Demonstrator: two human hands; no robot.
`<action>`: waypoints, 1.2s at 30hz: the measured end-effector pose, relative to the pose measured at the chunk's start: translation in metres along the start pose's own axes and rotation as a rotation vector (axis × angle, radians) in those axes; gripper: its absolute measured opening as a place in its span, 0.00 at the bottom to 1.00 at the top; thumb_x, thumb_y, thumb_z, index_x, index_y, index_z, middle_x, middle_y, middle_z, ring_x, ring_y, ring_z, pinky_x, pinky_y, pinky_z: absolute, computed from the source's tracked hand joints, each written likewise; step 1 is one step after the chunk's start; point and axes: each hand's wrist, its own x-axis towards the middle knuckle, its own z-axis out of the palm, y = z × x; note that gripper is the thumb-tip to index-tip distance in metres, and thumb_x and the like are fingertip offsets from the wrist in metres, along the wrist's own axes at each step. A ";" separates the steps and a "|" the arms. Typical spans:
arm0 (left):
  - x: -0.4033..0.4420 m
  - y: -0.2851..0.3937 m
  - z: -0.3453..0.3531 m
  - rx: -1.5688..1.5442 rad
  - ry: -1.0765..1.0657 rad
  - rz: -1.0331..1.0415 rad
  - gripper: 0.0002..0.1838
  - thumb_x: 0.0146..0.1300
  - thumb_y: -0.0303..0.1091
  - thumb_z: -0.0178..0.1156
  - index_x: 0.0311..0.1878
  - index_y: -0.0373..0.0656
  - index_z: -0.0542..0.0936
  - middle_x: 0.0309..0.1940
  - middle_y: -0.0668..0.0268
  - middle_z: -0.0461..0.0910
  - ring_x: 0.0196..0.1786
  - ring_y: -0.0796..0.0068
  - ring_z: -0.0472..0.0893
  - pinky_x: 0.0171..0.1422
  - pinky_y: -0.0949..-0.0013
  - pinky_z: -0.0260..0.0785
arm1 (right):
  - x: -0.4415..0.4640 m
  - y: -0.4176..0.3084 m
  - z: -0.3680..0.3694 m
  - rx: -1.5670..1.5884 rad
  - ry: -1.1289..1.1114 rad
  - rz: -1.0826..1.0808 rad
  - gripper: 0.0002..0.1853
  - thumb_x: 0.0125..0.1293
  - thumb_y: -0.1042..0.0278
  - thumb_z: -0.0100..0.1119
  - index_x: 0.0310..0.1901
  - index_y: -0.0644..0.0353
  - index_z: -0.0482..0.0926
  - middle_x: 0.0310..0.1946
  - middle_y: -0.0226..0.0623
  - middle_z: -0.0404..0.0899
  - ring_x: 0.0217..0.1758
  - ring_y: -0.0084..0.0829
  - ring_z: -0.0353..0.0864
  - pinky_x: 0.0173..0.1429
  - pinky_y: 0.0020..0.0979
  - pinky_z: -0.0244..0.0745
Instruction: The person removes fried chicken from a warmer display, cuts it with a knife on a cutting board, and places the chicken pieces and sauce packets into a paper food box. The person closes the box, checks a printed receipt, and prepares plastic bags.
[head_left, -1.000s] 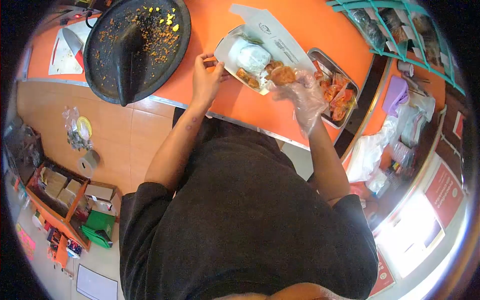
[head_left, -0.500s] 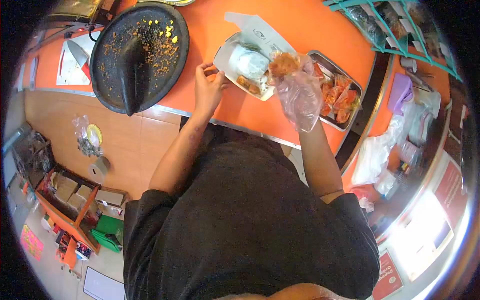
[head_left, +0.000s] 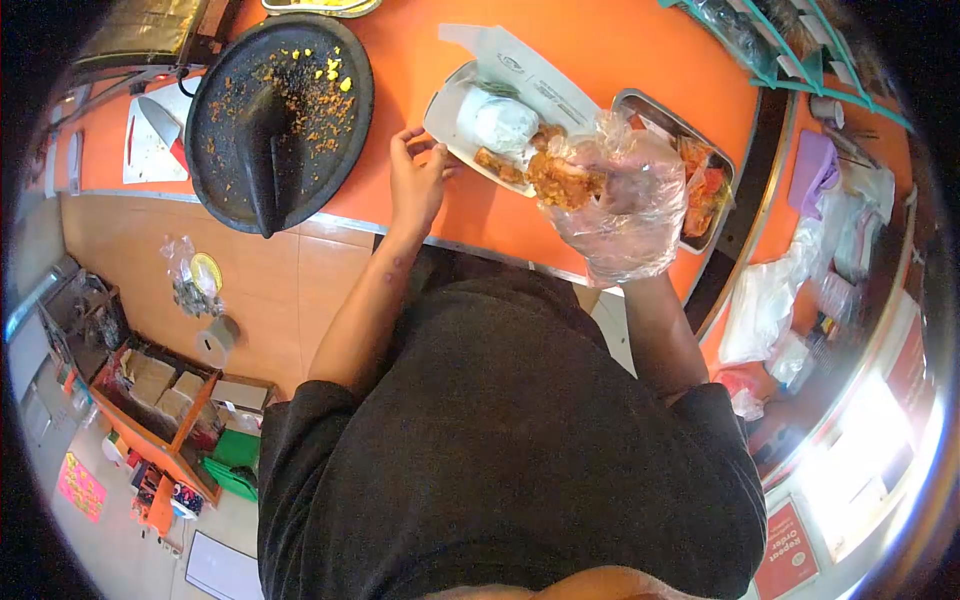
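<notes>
A clear plastic glove covers my right hand (head_left: 630, 205), which grips a browned, crusty piece of fried chicken (head_left: 562, 180) at the near right side of an open paper takeaway box (head_left: 447, 112). Inside the box lie a white wrapped bundle (head_left: 503, 125), something green partly hidden behind it, and a small brown fried piece (head_left: 498, 165). My bare left hand (head_left: 418, 185) is beside the box's near left corner, its fingers loosely bent and apart, holding nothing. Whether those fingertips touch the box I cannot tell.
A steel tray (head_left: 728, 160) with bagged red sauce (head_left: 700, 185) lies right of the box. To the left stand a stone mortar (head_left: 215, 170) with its pestle (head_left: 262, 160) and a knife (head_left: 158, 120) on a white board (head_left: 150, 165). A teal rack (head_left: 775, 70) is at the upper right.
My right hand has turned and shifted slightly nearer to me, and the fried chicken now sits lower, by the box's near edge. My left hand stays almost in place.
</notes>
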 end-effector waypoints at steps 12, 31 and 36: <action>0.000 0.004 0.001 0.018 -0.003 -0.015 0.23 0.68 0.28 0.55 0.60 0.35 0.58 0.52 0.51 0.68 0.42 0.66 0.81 0.41 0.71 0.81 | -0.005 -0.007 -0.006 -0.075 -0.042 -0.017 0.24 0.55 0.76 0.67 0.53 0.55 0.71 0.49 0.40 0.74 0.51 0.36 0.78 0.55 0.36 0.78; 0.001 0.000 0.000 0.015 0.001 -0.001 0.22 0.68 0.27 0.55 0.60 0.34 0.58 0.50 0.51 0.69 0.41 0.65 0.82 0.41 0.68 0.81 | -0.008 -0.014 -0.010 -0.141 -0.102 -0.011 0.25 0.56 0.75 0.67 0.56 0.56 0.70 0.50 0.41 0.74 0.54 0.36 0.77 0.59 0.36 0.75; 0.000 0.001 0.000 0.019 0.002 -0.007 0.22 0.68 0.28 0.55 0.60 0.35 0.59 0.50 0.51 0.69 0.42 0.66 0.82 0.42 0.68 0.81 | -0.007 -0.013 -0.010 -0.165 -0.163 0.018 0.26 0.57 0.75 0.66 0.57 0.57 0.70 0.50 0.41 0.74 0.54 0.36 0.77 0.60 0.36 0.74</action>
